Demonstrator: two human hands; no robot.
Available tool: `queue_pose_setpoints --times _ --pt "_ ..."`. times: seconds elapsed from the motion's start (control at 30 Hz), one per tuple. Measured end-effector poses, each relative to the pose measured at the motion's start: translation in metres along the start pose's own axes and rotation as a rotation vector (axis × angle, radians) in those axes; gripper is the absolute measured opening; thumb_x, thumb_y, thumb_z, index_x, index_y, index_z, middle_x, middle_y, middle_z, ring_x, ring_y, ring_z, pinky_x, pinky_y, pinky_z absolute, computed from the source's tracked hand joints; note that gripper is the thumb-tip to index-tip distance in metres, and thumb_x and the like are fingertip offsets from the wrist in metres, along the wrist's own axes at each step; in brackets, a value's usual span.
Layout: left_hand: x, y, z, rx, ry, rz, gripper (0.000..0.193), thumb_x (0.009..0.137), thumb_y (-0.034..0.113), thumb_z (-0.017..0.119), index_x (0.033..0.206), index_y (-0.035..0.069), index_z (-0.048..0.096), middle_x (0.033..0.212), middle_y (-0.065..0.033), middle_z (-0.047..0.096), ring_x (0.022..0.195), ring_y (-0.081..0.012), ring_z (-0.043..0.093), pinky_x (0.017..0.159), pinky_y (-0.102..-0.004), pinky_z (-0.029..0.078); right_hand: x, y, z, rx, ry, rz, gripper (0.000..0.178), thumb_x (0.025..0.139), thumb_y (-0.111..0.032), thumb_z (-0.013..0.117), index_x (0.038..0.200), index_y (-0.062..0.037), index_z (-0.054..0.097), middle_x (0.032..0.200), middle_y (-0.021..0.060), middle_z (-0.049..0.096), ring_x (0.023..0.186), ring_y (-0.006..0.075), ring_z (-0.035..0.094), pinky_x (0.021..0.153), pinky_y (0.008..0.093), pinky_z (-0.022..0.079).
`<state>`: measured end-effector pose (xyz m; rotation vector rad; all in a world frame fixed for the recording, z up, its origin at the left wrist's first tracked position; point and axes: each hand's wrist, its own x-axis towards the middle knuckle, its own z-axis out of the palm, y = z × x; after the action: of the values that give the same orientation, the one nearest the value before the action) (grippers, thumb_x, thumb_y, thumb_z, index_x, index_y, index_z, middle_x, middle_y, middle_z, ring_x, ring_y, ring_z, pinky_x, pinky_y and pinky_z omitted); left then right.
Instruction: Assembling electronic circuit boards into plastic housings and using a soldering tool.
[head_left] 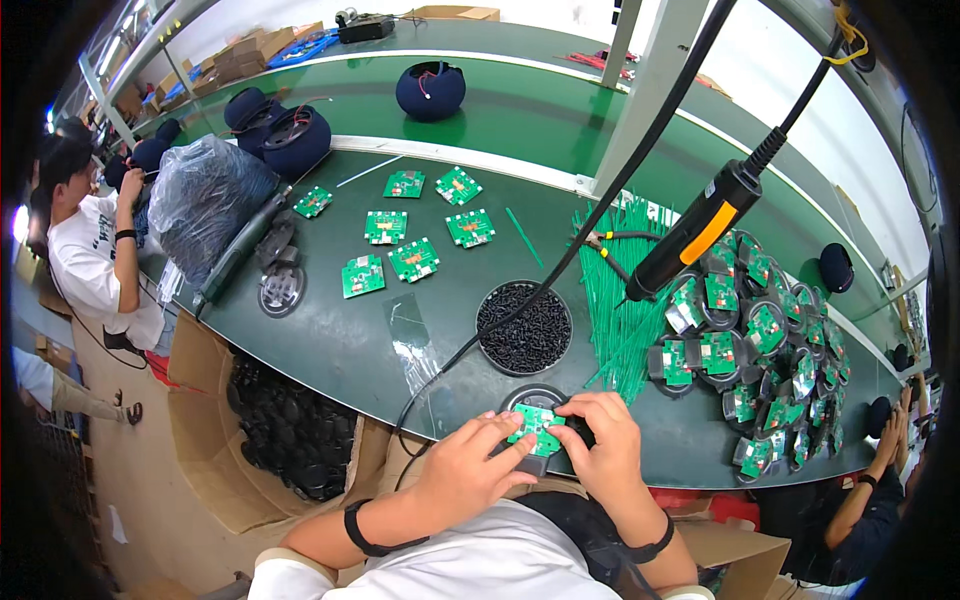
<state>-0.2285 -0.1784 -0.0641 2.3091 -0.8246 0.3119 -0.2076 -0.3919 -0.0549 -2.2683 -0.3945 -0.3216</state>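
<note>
At the table's front edge my left hand and my right hand grip a green circuit board from both sides. The board lies on a black round plastic housing, whose rim shows behind it. My left fingertips press on the board's left part. At its right edge are my right thumb and forefinger. Just beyond my hands stands a round dish full of small black screws. Above the table, to the right, hangs a black and orange electric screwdriver.
Loose boards lie farther back. Thin green strips and pliers are right of the dish. Housings with boards are heaped at right. A cardboard box of black parts stands at left, below a plastic bag. A co-worker sits at far left.
</note>
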Motion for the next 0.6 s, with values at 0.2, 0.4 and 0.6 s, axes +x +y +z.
queue_pose_setpoints --times 0.2,0.4,0.6 --pt "0.004 0.0 -0.004 0.014 -0.011 0.013 0.05 0.075 0.036 0.083 0.115 0.007 0.073 0.115 -0.0143 0.065 0.106 -0.032 0.066 0.096 -0.0433 0.056 0.005 0.0 -0.004 0.046 -0.005 -0.007 0.023 0.076 -0.008 0.083 0.094 -0.0041 0.069 0.096 0.011 0.069 0.09 0.0311 0.064 0.078 0.0404 0.052" --pt "0.013 0.004 -0.001 -0.032 -0.008 0.048 0.05 0.077 0.031 0.084 0.117 0.005 0.071 0.119 -0.0161 0.062 0.113 -0.0327 0.064 0.091 -0.0399 0.056 0.005 0.007 -0.017 -0.01 -0.012 -0.071 0.019 0.077 -0.01 0.082 0.093 -0.0064 0.071 0.095 0.0095 0.069 0.089 0.0311 0.064 0.077 0.0409 0.051" --pt "0.035 0.007 -0.025 -0.132 -0.019 -0.005 0.041 0.085 0.025 0.077 0.118 0.004 0.067 0.112 -0.0152 0.063 0.1 -0.0315 0.067 0.081 -0.0415 0.057 0.003 0.001 -0.025 -0.071 -0.062 -0.055 0.018 0.078 -0.012 0.082 0.092 -0.0077 0.073 0.093 0.0087 0.068 0.089 0.0306 0.066 0.076 0.0397 0.053"
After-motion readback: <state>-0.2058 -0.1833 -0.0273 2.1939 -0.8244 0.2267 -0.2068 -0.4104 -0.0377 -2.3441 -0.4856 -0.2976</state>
